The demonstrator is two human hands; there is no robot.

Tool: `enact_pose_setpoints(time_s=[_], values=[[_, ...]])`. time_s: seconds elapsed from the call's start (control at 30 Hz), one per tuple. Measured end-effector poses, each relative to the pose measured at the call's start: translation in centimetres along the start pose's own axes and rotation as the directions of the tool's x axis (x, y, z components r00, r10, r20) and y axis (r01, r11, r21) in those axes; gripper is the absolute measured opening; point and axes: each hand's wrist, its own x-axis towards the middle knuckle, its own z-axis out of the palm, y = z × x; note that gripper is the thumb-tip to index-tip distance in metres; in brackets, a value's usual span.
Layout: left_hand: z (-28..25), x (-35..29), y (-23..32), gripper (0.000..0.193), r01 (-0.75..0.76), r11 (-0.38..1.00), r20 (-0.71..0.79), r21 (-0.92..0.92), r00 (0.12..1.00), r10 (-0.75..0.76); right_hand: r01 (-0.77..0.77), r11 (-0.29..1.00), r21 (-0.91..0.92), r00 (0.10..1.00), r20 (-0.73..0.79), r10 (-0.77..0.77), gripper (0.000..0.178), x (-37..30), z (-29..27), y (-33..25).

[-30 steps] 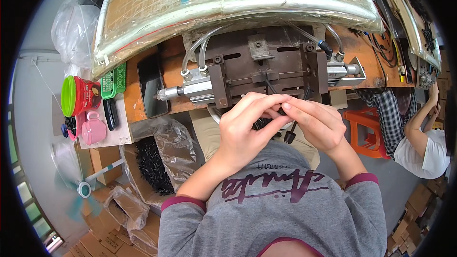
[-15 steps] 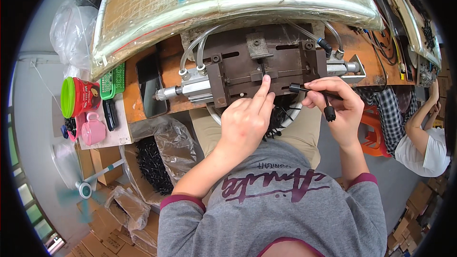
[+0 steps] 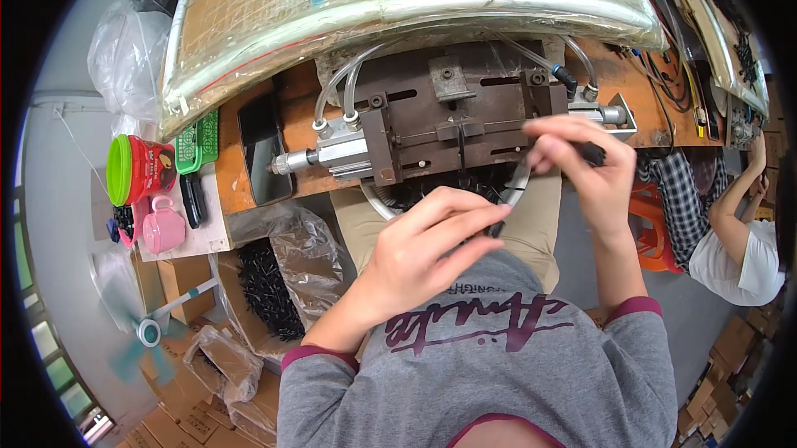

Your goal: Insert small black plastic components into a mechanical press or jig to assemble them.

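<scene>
A dark metal clamp fixture [image 3: 448,120] with a silver air cylinder [image 3: 332,153] and clear hoses is bolted to the orange bench edge. My right hand [image 3: 581,170] is raised in front of the fixture's right end, pinching the head of a black cable tie [image 3: 519,182]. The tie's strap curves down and left to my left hand [image 3: 423,253]. That hand is lower, over my lap, and its fingertips pinch the tail. A pile of black ties [image 3: 440,190] lies in my lap under the fixture.
A plastic-lined box of black ties [image 3: 266,282] stands at lower left. On a side shelf are a green-lidded red jar [image 3: 137,170], a pink cup [image 3: 163,230] and a green basket [image 3: 199,141]. Another person [image 3: 739,240] works at right beside an orange stool [image 3: 652,232].
My hands were together at the fixture. The left hand has since pulled back down toward my lap, while the right hand moved up and right, stretching the tie between them.
</scene>
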Motion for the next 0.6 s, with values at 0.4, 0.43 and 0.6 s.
enact_pose_setpoints(time_s=[0.4, 0.43, 0.6], values=[[2.9, 0.3, -4.8, 0.027, -0.149, 0.640, 0.068, 0.754, 0.986, 0.149, 0.170, 0.963, 0.210, 0.984, -0.084, -0.155, 0.046, -1.0, 0.8, -1.1], [2.7, 0.5, -4.8, 0.026, -0.156, 0.632, 0.089, 0.759, 0.987, 0.137, 0.172, 0.961, 0.217, 0.984, -0.090, -0.156, 0.038, -1.2, 0.9, -1.1], [0.7, 2.5, -3.0, 0.025, -0.163, 0.724, 0.127, 0.671, 0.986, 0.105, 0.304, 0.901, -0.310, 0.953, 0.093, -0.290, 0.029, -1.5, 0.4, -0.1]])
